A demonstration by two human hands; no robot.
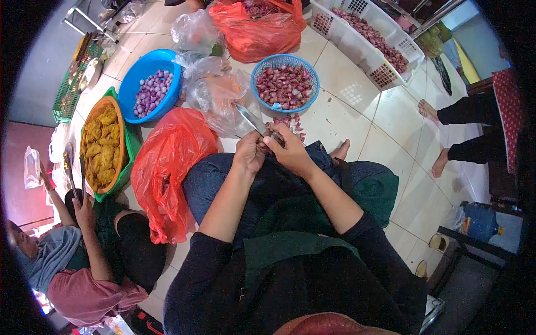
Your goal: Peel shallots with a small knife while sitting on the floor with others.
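Observation:
My right hand [291, 151] is closed around the handle of a kitchen knife [250, 118], its blade pointing forward and to the left. Close against it, my left hand [250, 153] has its fingers curled by the base of the blade; whatever lies between them is hidden. Just ahead, a blue plastic colander [256, 90] holds unpeeled red shallots [284, 86]. Shallot skins [298, 125] lie on the floor between it and my hands. To the left, peeled shallots [153, 92] fill part of a blue basin [127, 102].
Red plastic bags [167, 155] and clear plastic bags [217, 94] lie close by. An orange tray [122, 142] holds yellow-coated food pieces. A white crate [368, 69] holds more shallots. A seated person [83, 259] at left grips tongs [72, 176]. Another person's feet [439, 162] are at right.

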